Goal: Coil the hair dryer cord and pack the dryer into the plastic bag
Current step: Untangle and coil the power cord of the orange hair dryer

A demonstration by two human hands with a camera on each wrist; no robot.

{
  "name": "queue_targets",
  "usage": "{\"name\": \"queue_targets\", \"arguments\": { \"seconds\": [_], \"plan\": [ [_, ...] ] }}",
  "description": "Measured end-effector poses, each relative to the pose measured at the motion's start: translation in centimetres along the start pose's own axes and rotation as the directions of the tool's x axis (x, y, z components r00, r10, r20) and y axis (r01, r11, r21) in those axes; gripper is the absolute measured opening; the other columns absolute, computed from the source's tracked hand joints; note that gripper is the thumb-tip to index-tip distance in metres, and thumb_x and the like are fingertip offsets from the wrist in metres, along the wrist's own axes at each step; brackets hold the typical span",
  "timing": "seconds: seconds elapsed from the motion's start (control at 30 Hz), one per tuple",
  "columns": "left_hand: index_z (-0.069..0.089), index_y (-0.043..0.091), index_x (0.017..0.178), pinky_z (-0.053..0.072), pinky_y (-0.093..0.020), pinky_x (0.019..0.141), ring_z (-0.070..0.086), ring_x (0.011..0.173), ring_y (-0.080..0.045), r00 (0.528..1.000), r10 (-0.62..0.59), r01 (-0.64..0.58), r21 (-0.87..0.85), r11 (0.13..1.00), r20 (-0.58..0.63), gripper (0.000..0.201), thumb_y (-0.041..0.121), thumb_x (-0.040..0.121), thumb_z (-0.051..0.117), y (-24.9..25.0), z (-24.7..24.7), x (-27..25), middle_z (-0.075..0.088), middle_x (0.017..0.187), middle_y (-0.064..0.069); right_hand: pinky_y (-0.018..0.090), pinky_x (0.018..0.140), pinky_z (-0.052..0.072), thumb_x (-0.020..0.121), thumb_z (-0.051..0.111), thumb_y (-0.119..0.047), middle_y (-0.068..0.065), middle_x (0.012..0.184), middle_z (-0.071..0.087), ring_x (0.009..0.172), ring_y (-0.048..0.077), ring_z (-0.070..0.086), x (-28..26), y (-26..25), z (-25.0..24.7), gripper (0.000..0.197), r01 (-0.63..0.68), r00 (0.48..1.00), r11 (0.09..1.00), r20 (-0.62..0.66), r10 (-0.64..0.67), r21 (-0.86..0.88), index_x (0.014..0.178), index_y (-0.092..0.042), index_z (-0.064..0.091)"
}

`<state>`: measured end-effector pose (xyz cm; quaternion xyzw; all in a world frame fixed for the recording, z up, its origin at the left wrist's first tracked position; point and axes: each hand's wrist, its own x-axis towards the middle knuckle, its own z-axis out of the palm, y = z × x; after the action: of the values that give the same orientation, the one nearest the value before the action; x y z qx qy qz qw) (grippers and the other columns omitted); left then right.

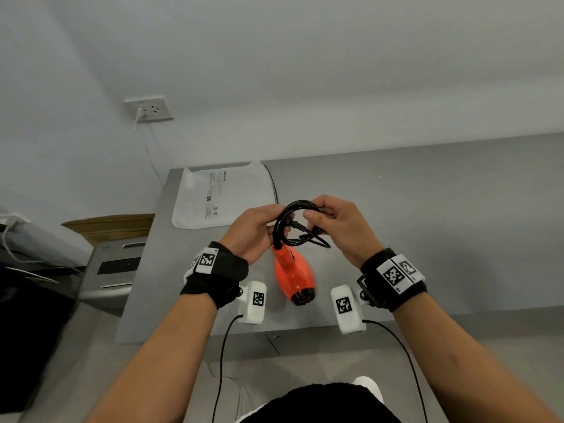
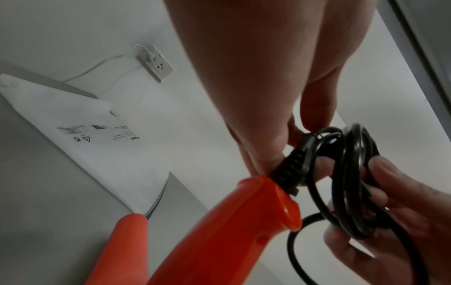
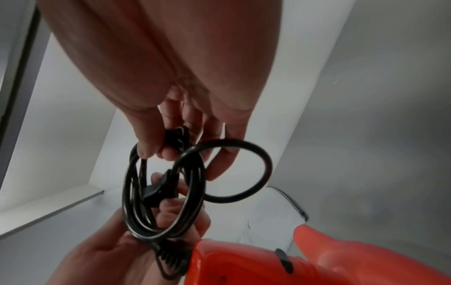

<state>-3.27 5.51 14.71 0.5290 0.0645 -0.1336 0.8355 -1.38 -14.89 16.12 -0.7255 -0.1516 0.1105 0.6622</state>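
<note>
An orange hair dryer (image 1: 293, 274) hangs handle-up from its black cord (image 1: 297, 236), just under my hands above the grey table (image 1: 427, 224). The cord is wound into several loops. My left hand (image 1: 274, 222) grips the loops close to the ribbed cord end at the handle (image 2: 291, 169). My right hand (image 1: 314, 218) pinches the far side of the coil (image 3: 165, 202) between thumb and fingers, and one looser loop (image 3: 244, 171) sticks out beside it. The plug (image 3: 156, 190) lies inside the coil. A flat white plastic bag (image 1: 219, 196) with printed text lies on the table beyond my hands.
The table's left edge runs just left of the bag, with a cardboard box (image 1: 116, 225) and a grey machine (image 1: 113, 270) below it. A wall socket (image 1: 149, 109) with a white charger lead is on the wall behind. Bare table stretches to the right.
</note>
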Motion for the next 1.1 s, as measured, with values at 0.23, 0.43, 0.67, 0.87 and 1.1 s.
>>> {"name": "queue_targets", "arguments": {
  "seconds": [0.23,0.43,0.67,0.87,1.1],
  "plan": [
    [0.066,-0.007,0.116,0.054,-0.030,0.076,0.062,0.080,-0.026,0.989,-0.051,0.058,-0.051,0.997,0.142,0.030,-0.002,0.096,0.044,-0.7,-0.7,-0.7,0.068,0.096,-0.017,0.033,0.079,0.056,0.096,0.063,-0.010,0.011,0.077,0.070,0.075,0.019,0.068,0.2,0.0,1.4,0.013,0.039,0.997,0.995,0.056,-0.045,0.095,0.101,-0.003,0.072],
    [0.070,-0.006,0.107,0.058,-0.027,0.074,0.065,0.080,-0.023,1.000,-0.018,0.018,-0.107,0.994,0.008,0.025,0.000,0.095,0.050,-1.2,-1.3,-0.7,0.070,0.098,-0.016,0.033,0.078,0.053,0.092,0.067,-0.012,0.002,0.076,0.071,0.075,0.020,0.065,0.2,0.3,1.7,0.013,0.059,0.998,0.996,0.003,-0.060,0.068,0.100,-0.008,0.077],
    [0.066,0.002,0.103,0.055,-0.018,0.070,0.063,0.075,-0.016,0.951,0.156,-0.182,-0.075,0.981,-0.269,0.024,-0.014,0.093,0.051,0.3,-5.2,-1.5,0.073,0.090,-0.009,0.029,0.064,0.050,0.094,0.065,-0.009,0.001,0.057,0.052,0.059,0.017,0.047,0.7,0.6,-1.6,0.009,-0.046,0.981,0.965,-0.172,0.093,0.258,0.088,-0.006,0.072],
    [0.065,0.008,0.106,0.051,-0.021,0.067,0.058,0.068,-0.014,0.805,0.389,-0.286,0.281,0.916,-0.448,0.014,0.000,0.100,0.054,2.5,-5.8,-1.8,0.066,0.091,-0.013,0.034,0.058,0.053,0.095,0.064,-0.009,0.006,0.061,0.057,0.057,0.019,0.054,1.1,1.5,-1.6,0.011,-0.135,0.962,0.957,-0.198,0.189,0.256,0.088,-0.001,0.068],
    [0.045,0.014,0.117,0.061,-0.048,0.083,0.074,0.079,-0.036,0.799,0.397,-0.447,-0.005,0.894,-0.451,0.013,0.012,0.105,0.049,4.0,-0.7,-2.6,0.054,0.091,-0.009,0.037,0.070,0.060,0.094,0.062,-0.006,0.005,0.055,0.055,0.060,0.023,0.066,1.1,1.3,0.5,0.011,-0.134,0.943,0.959,-0.265,0.200,0.248,0.089,0.001,0.069]
  ]
}}
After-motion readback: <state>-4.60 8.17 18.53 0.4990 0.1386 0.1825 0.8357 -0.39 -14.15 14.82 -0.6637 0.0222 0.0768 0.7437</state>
